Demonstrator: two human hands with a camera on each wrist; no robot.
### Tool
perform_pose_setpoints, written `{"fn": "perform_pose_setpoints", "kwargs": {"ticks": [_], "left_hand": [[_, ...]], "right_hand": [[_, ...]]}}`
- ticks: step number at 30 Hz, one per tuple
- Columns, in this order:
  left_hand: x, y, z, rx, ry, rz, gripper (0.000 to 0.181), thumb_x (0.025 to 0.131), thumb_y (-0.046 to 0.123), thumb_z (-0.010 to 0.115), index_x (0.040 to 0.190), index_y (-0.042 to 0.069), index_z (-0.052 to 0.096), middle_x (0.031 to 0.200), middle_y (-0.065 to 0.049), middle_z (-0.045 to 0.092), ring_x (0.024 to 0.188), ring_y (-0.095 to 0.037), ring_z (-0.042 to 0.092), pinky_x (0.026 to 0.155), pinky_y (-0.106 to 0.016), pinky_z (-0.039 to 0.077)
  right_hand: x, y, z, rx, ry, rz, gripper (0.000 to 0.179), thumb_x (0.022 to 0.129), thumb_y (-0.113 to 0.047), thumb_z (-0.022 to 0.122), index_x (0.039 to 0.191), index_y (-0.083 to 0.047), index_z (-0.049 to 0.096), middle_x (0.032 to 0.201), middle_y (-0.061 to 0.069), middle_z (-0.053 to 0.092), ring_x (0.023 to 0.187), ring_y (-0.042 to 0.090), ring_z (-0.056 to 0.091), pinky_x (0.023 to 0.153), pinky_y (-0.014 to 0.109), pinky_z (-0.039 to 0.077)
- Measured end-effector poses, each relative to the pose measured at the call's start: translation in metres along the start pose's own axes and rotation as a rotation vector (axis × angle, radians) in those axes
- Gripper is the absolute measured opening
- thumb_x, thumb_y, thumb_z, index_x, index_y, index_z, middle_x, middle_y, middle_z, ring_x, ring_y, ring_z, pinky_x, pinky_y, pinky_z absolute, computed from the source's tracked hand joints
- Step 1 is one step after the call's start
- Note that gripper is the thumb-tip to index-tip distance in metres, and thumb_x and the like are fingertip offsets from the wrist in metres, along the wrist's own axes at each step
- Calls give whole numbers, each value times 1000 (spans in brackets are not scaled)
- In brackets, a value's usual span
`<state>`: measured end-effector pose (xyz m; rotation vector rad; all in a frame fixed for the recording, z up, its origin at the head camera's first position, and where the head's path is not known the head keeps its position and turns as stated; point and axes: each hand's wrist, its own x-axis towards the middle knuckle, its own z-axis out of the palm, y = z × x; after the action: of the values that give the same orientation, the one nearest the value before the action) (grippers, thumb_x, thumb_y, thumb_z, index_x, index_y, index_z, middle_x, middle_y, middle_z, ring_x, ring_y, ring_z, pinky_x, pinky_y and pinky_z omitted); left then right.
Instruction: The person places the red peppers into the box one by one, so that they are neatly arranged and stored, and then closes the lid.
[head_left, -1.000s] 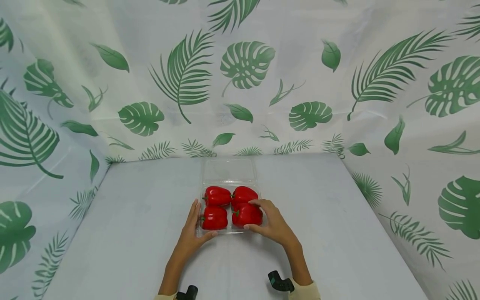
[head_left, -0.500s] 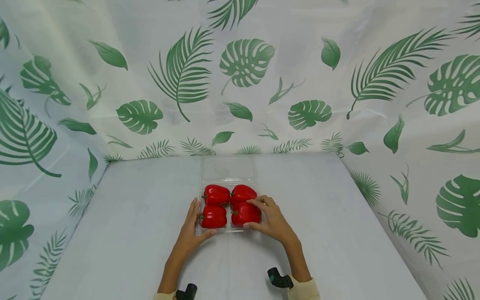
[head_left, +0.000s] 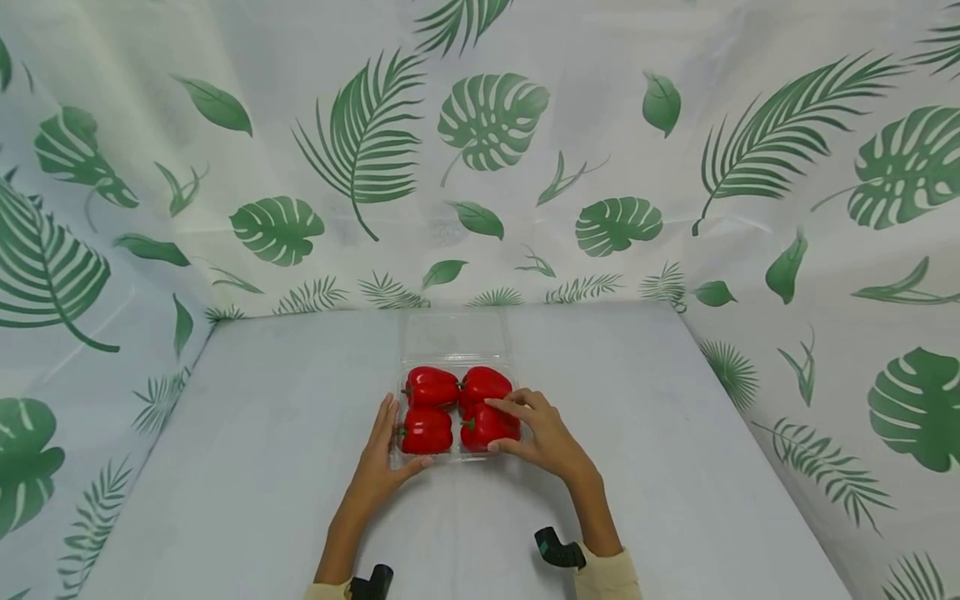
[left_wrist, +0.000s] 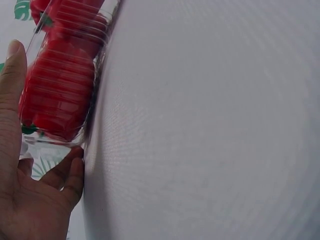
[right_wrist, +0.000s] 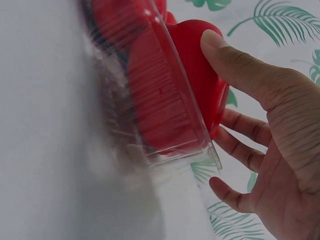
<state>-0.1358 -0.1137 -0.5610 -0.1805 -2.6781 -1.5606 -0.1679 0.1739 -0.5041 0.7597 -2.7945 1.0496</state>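
A clear plastic clamshell container (head_left: 454,335) lies with its lid folded back in the head view. Several red bell peppers fill its base, among them the front left pepper (head_left: 427,432) and the front right pepper (head_left: 487,428). My left hand (head_left: 378,465) holds the base's front left corner, fingers along the side and thumb at the front edge. With thumb and fingers, my right hand (head_left: 551,442) grips the front right pepper. In the right wrist view the thumb presses this pepper (right_wrist: 197,55), which stands partly above the container's rim; my far fingertips are partly hidden behind it.
A white table (head_left: 247,467) carries the container near its middle. Leaf-printed sheets (head_left: 495,250) hang behind the table and along both sides. Black wrist-camera mounts (head_left: 558,550) sit at the cuffs of both sleeves.
My right fingers have shifted slightly left over the front right pepper, which has moved a little left as well. The left hand keeps its place at the container. The head view has tilted slightly.
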Motion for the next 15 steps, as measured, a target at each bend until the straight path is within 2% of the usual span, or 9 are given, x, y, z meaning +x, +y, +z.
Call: {"fn": "perform_pose_setpoints", "kwargs": {"ticks": [9, 15], "left_hand": [[1, 0, 0, 9, -4, -12, 108, 76, 47, 80, 158, 20, 15, 166, 2, 8, 151, -32, 20, 111, -47, 33], [0, 0, 0, 1, -5, -9, 108, 76, 46, 80, 158, 21, 15, 166, 2, 8, 150, -32, 22, 111, -46, 34]], "right_hand": [[5, -2, -2, -55, -33, -7, 61, 77, -41, 81, 133, -26, 61, 119, 4, 56, 112, 18, 50, 87, 40, 54], [6, -5, 1, -70, -61, 24, 62, 76, -42, 81, 133, -28, 61, 117, 1, 56, 110, 16, 51, 85, 36, 49]]}}
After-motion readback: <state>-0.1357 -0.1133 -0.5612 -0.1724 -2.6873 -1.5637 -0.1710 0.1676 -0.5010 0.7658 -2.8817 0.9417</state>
